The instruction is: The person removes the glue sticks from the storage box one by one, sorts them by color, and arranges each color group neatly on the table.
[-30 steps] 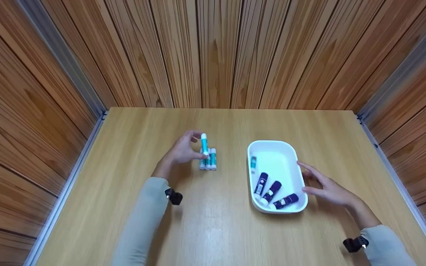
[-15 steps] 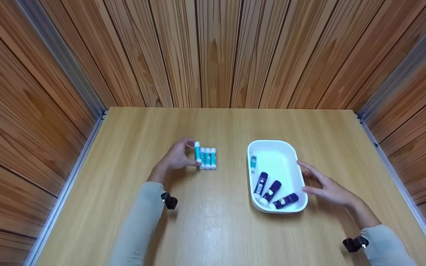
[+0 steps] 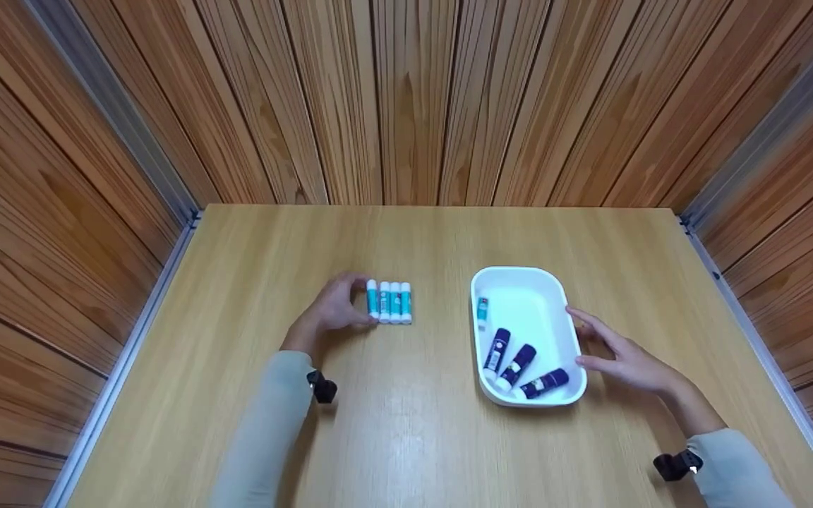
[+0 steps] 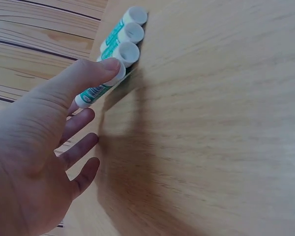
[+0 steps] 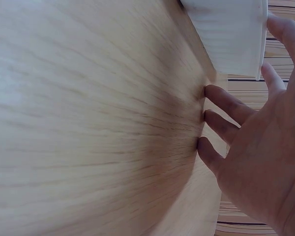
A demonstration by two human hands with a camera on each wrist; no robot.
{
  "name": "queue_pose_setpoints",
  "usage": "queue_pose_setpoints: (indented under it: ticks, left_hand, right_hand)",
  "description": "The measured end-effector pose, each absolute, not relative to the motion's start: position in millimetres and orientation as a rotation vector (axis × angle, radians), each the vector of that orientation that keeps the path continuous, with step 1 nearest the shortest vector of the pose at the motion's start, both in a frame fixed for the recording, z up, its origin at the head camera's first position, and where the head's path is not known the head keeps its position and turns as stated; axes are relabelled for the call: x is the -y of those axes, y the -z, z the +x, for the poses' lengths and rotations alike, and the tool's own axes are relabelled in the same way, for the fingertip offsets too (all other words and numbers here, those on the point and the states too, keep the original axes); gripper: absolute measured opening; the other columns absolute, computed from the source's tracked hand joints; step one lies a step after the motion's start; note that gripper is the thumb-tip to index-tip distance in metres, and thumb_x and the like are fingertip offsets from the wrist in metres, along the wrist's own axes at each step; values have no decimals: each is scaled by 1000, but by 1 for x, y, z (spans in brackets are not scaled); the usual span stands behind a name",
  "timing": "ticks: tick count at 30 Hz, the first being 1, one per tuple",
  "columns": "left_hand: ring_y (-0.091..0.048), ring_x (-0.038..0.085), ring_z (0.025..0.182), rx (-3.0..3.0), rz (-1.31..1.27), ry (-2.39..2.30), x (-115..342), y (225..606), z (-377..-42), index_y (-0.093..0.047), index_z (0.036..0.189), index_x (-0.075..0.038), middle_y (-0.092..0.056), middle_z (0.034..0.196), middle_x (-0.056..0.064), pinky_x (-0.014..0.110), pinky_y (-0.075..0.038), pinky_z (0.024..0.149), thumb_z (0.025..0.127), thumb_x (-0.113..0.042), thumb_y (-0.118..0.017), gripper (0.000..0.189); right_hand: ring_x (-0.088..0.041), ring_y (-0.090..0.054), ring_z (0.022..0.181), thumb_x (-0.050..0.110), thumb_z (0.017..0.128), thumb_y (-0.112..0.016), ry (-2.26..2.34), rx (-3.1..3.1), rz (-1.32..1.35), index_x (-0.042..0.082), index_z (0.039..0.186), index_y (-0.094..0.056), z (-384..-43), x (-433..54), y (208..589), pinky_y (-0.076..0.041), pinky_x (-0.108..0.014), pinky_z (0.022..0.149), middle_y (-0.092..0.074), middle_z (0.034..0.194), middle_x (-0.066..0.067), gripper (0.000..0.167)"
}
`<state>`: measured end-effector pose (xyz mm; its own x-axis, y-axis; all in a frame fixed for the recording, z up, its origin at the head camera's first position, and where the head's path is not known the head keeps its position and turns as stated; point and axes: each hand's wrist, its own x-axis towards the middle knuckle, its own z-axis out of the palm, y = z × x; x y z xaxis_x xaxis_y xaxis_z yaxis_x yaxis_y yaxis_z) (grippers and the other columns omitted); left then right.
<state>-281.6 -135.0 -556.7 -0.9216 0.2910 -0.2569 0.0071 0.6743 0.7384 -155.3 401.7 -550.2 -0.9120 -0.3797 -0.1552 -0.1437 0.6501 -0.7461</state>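
Fingers (image 4: 91,72) of the left hand (image 3: 336,305) are pinching a teal stick (image 3: 372,300) by its ends, probably keeping it parallel beside three matching sticks (image 3: 395,303) on the tabletop (image 3: 435,444); the right hand (image 3: 625,363), fingers spread, is touching the white tray (image 3: 533,300), perhaps steadying it.

Head view | Left arm (image 3: 262,430): from 7 o'clock, pointing to 1 | Left hand (image 3: 332,307): at 8, thumb in pinch, three fingers spread and lightly bent | Right arm (image 3: 735,469): from 4, pointing to 10 | Right hand (image 3: 625,360): at 4, thumb and fingers spread apart
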Motion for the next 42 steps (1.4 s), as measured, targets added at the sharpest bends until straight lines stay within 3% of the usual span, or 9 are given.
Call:
queue_pose_setpoints:
  ticks: [5, 22, 23, 26, 28, 30, 33, 38, 42]
  left_hand:
    - [-47, 35, 152, -2554, 223, -1071, 135, 559, -281, -51, 160, -14, -53, 162, 12, 55, -37, 140, 89, -17, -96, 84]
    - [-46, 34, 155, -2584, 227, -1064, 134, 566, -282, -55, 163, -18, -54, 166, 10, 56, -39, 138, 92, -20, -95, 81]
    - [-45, 34, 155, -2583, 230, -1062, 134, 566, -282, -56, 163, -18, -53, 166, 11, 56, -39, 138, 92, -20, -95, 81]
    - [-44, 35, 155, -2585, 234, -1059, 134, 565, -281, -56, 164, -20, -52, 168, 11, 56, -40, 138, 93, -22, -94, 81]
    - [-43, 35, 156, -2584, 233, -1059, 134, 564, -281, -56, 164, -21, -52, 168, 11, 56, -40, 137, 93, -23, -95, 81]
    - [-43, 34, 155, -2582, 227, -1059, 134, 564, -280, -56, 164, -22, -52, 168, 11, 56, -40, 137, 92, -23, -95, 82]
    - [-43, 34, 155, -2577, 221, -1061, 134, 564, -280, -57, 164, -22, -53, 167, 10, 56, -40, 138, 92, -23, -96, 82]
    - [-43, 35, 157, -2579, 243, -1060, 135, 564, -279, -57, 164, -21, -52, 168, 11, 57, -38, 138, 92, -23, -95, 81]
    - [-43, 36, 158, -2582, 270, -1055, 136, 562, -279, -55, 165, -21, -50, 171, 12, 59, -37, 139, 91, -24, -95, 84]
  right_hand:
    - [-56, -40, 162, 26, 113, -68, 1173, -2557, -440, 23, 182, -20, -155, -402, 551, -27, -88, 128, -47, 173, -29, 84]
    - [-56, -39, 163, 27, 113, -68, 1175, -2556, -435, 24, 182, -20, -154, -402, 551, -26, -87, 128, -45, 174, -28, 84]
    - [-56, -39, 163, 27, 113, -68, 1169, -2558, -436, 24, 182, -20, -154, -402, 551, -29, -83, 131, -46, 173, -28, 84]
    - [-54, -42, 163, 28, 113, -69, 1167, -2557, -430, 24, 182, -21, -154, -402, 551, -40, -42, 136, -48, 173, -27, 84]
    - [-52, -44, 162, 29, 113, -69, 1161, -2558, -425, 25, 182, -22, -154, -402, 551, -36, -17, 126, -50, 171, -25, 84]
    - [-50, -45, 161, 30, 113, -69, 1161, -2558, -417, 25, 182, -22, -155, -402, 552, -29, -4, 117, -51, 171, -24, 84]
    - [-48, -47, 159, 31, 113, -69, 1129, -2575, -410, 26, 182, -21, -154, -402, 552, -36, -19, 126, -52, 170, -23, 84]
    - [-52, -45, 159, 29, 113, -68, 1133, -2578, -422, 24, 182, -19, -154, -402, 552, -35, -78, 130, -50, 170, -25, 84]
    - [-55, -43, 159, 27, 113, -68, 1162, -2563, -430, 23, 182, -19, -154, -402, 552, -27, -87, 128, -49, 168, -28, 85]
